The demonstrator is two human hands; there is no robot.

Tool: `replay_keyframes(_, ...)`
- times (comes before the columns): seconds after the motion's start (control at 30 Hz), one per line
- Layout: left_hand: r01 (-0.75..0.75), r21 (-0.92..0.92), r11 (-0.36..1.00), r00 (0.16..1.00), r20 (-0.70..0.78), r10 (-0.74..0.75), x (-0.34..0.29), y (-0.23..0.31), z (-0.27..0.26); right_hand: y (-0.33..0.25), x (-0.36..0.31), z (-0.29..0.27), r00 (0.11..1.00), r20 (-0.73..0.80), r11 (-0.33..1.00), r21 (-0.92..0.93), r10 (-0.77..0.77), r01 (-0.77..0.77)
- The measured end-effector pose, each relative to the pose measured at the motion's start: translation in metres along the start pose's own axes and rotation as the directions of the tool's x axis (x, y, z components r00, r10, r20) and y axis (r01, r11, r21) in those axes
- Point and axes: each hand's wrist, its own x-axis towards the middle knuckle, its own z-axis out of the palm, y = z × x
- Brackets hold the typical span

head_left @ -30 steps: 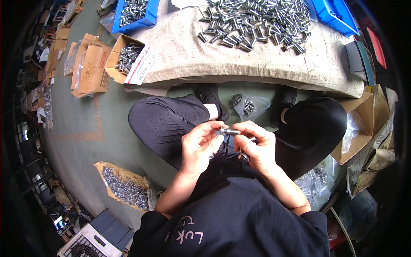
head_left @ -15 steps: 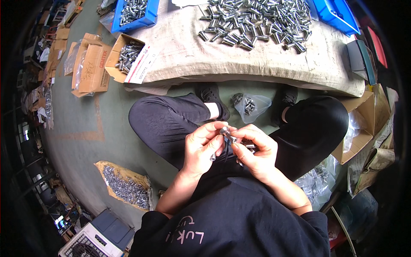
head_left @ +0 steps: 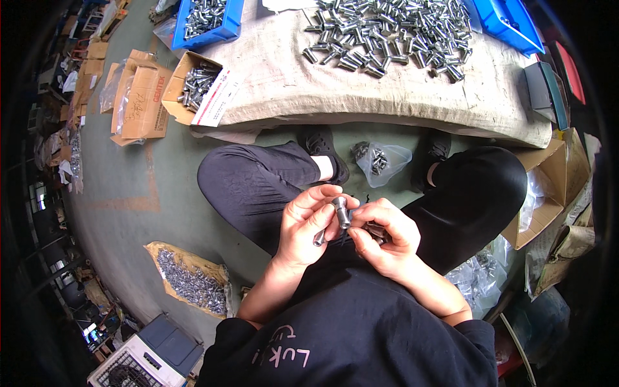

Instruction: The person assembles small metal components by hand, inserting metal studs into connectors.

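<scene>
Above my lap, my left hand (head_left: 300,229) pinches a shiny metal sleeve-like fitting (head_left: 341,211) with a flared end between thumb and fingers. A second metal piece (head_left: 319,238) pokes out beneath that thumb, partly hidden by the palm. My right hand (head_left: 390,235) is close beside the fitting, thumb and forefinger at its lower end; whether they touch it I cannot tell. Several small metal fittings (head_left: 376,231) sit in the curled fingers of this hand, mostly covered.
Ahead, a cloth-covered table (head_left: 277,97) bears a heap of metal fittings (head_left: 393,39), a blue bin (head_left: 229,29) and a carton of parts (head_left: 177,84). A plastic bag of parts (head_left: 380,161) lies between my feet. On the floor at left is a tray of small parts (head_left: 222,274).
The fitting between my hands has swung more upright and slightly lower. My right thumb and forefinger have shifted down along it and loosened. The whole view has shifted a little.
</scene>
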Motion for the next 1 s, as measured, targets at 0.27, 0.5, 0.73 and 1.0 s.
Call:
replay_keyframes(0.27,0.176,-0.391,0.904,0.984,0.097,-0.150,-0.001,0.000,-0.005,0.009,-0.008,-0.001,0.955,0.031,0.897,0.333,0.296,-0.289)
replay_keyframes(0.5,0.193,-0.403,0.894,0.981,0.114,-0.160,0.000,-0.001,-0.012,0.014,-0.001,-0.004,0.827,0.145,0.657,0.540,0.544,-0.526)
replay_keyframes(0.73,0.094,-0.318,0.943,0.995,-0.004,-0.101,0.002,-0.003,-0.006,0.020,-0.002,-0.002,0.810,0.214,0.510,0.682,0.546,-0.524)
replay_keyframes(1.0,-0.056,-0.070,0.996,0.996,-0.074,0.051,0.000,-0.004,0.001,0.015,-0.001,0.000,0.815,0.190,0.559,0.642,0.548,-0.525)
